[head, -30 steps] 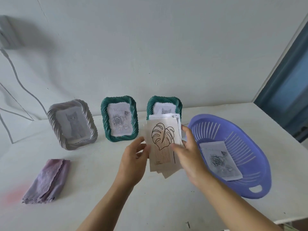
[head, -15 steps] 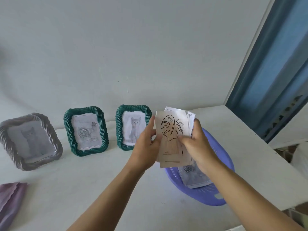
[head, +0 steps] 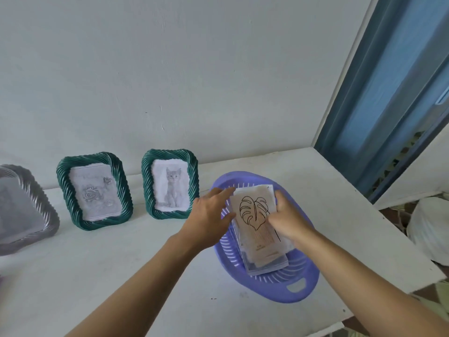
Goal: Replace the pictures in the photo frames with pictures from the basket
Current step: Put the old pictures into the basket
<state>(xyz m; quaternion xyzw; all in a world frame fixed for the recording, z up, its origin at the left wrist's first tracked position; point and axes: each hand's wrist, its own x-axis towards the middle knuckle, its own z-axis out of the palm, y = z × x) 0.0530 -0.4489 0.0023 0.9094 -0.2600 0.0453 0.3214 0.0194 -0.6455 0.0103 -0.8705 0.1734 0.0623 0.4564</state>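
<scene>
Left hand (head: 209, 215): open, with nearly straight fingers laid against the left edge of the stack (head: 257, 229).
Right hand (head: 289, 221): curled over the stack's right edge, which is gripped.
Stack place: held between both hands, inside the basket (head: 303, 285). Whether its underside is fully set down cannot be told.
Step, as judged: one picture is to be picked from the stack for a frame.
How done well: the stack is best kept squared by the right hand while a single sheet is slid off by the left. The edges should be pinched lightly so that no paper is creased and no two sheets are lifted together.
Long axis: it runs from just before the wrists away toward the wall, with the far end leaning slightly left.
Facing: the leaf drawing is face up, its tip pointed back toward the person.
Frames: the cat frame (head: 170, 183) stands just left of the left hand, and the rose frame (head: 94, 190) further left.
</scene>
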